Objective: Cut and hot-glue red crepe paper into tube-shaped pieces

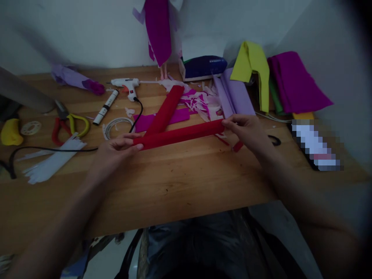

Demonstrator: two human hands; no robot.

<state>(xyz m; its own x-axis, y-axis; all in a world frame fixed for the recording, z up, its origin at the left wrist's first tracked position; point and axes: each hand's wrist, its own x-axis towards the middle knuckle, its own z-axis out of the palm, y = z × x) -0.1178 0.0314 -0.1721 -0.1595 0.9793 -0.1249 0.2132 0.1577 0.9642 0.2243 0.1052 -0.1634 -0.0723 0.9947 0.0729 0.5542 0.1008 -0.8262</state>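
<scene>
You hold a red paper roll (180, 134) across the middle of the frame, just above the desk (174, 182). Your left hand (119, 147) pinches its left end with closed fingers, and your right hand (247, 130) grips the right end, so the long roll stays level and tight. A second red roll (167, 108) lies behind it, slanting toward the glue gun (126, 84) at upper left, with paper scraps (200, 102) beside it.
</scene>
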